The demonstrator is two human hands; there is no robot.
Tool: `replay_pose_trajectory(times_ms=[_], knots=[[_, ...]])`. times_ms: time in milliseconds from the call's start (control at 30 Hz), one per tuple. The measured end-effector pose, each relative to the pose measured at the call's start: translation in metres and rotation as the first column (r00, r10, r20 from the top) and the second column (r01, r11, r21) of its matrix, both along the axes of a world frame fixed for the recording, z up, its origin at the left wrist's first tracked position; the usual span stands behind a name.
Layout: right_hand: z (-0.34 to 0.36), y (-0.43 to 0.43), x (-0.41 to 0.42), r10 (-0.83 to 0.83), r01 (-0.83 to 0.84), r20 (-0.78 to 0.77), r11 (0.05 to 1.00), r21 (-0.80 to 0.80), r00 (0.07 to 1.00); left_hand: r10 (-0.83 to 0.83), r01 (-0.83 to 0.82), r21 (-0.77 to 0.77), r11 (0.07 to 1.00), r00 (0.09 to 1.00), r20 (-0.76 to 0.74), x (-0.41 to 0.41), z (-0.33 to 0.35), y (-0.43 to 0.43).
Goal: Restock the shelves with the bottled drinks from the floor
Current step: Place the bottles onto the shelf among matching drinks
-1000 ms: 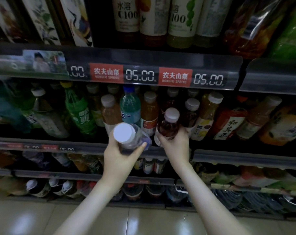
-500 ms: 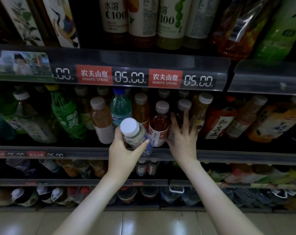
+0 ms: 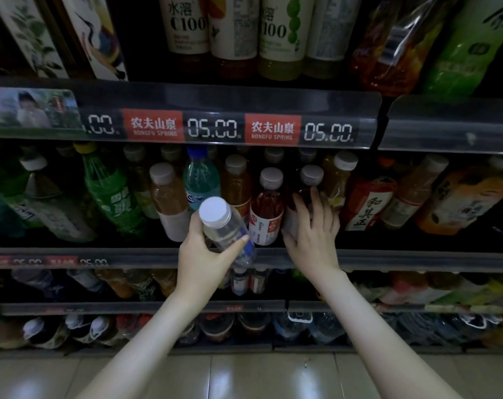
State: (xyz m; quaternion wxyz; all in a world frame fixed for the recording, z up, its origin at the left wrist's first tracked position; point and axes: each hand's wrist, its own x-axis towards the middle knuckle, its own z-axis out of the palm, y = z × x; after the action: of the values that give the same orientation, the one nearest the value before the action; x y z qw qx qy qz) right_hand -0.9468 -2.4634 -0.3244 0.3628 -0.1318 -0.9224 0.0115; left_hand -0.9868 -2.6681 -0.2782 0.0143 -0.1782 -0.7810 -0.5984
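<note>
Flat, empty right grip should nudge the dark bottle toward twelve o'clock before left grip seats its clasped clear bottle.

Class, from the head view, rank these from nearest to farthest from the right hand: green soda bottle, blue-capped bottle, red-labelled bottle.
1. Red-labelled bottle, just left of the right hand.
2. Blue-capped bottle, further left, above the clear bottle.
3. Green soda bottle, far left.
</note>
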Motion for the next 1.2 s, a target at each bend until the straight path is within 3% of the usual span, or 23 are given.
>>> replay_pose_trajectory(times_ms=[100, 233, 467, 567, 633, 700, 800, 1000, 1067, 1133, 1200], knots=[[0.008, -0.023, -0.009, 0.120, -0.121, 0.008, 0.988, 0.095, 0.993, 0.013, -0.013, 0.003, 1.000, 1.000, 0.010, 0.000, 0.000, -0.002], [0.003, -0.027, -0.024, 0.078, -0.099, 0.115, 0.977, 0.191, 0.990, 0.012, -0.012, -0.002, 1.000, 0.999, 0.050, 0.000, -0.004, -0.012], [-0.007, -0.022, -0.013, 0.079, -0.094, 0.094, 0.980, 0.175, 0.992, 0.013, 0.001, -0.096, 0.995, 0.989, 0.145, 0.009, -0.039, -0.035], [-0.030, -0.041, 0.019, 0.287, -0.282, 0.062, 0.956, -0.077, 0.956, 0.014, 0.010, -0.122, 0.992, 0.981, 0.193, 0.018, -0.063, -0.031], [-0.053, -0.058, 0.048, 0.451, -0.370, 0.117, 0.833, -0.411, 0.885, -0.009, 0.044, -0.149, 0.988, 0.974, 0.227, 0.027, -0.080, -0.024], [-0.077, -0.069, 0.072, 0.568, -0.256, 0.240, 0.655, -0.711, 0.787, -0.067, 0.116, -0.163, 0.980, 0.958, 0.278, 0.038, -0.101, -0.016], [-0.125, -0.068, 0.088, 0.597, -0.099, 0.238, 0.476, -0.874, 0.766, -0.180, 0.255, -0.210, 0.944, 0.929, 0.323, 0.053, -0.132, -0.001], [-0.208, -0.042, 0.098, 0.387, -0.015, 0.102, 0.289, -0.957, 0.916, -0.430, 0.487, -0.339, 0.805, 0.872, 0.233, 0.062, -0.200, 0.038], [-0.234, -0.030, 0.094, 0.276, -0.047, 0.008, 0.192, -0.980, 0.961, -0.512, 0.501, -0.407, 0.763, 0.854, 0.092, 0.057, -0.228, 0.047], [-0.254, -0.018, 0.085, 0.157, -0.086, -0.053, 0.216, -0.973, 0.986, -0.467, 0.352, -0.470, 0.809, 0.871, -0.153, 0.051, -0.268, 0.051], [-0.267, -0.009, 0.073, 0.062, -0.118, -0.106, 0.252, -0.961, 0.992, -0.317, 0.125, -0.498, 0.858, 0.892, -0.322, 0.040, -0.309, 0.053]])
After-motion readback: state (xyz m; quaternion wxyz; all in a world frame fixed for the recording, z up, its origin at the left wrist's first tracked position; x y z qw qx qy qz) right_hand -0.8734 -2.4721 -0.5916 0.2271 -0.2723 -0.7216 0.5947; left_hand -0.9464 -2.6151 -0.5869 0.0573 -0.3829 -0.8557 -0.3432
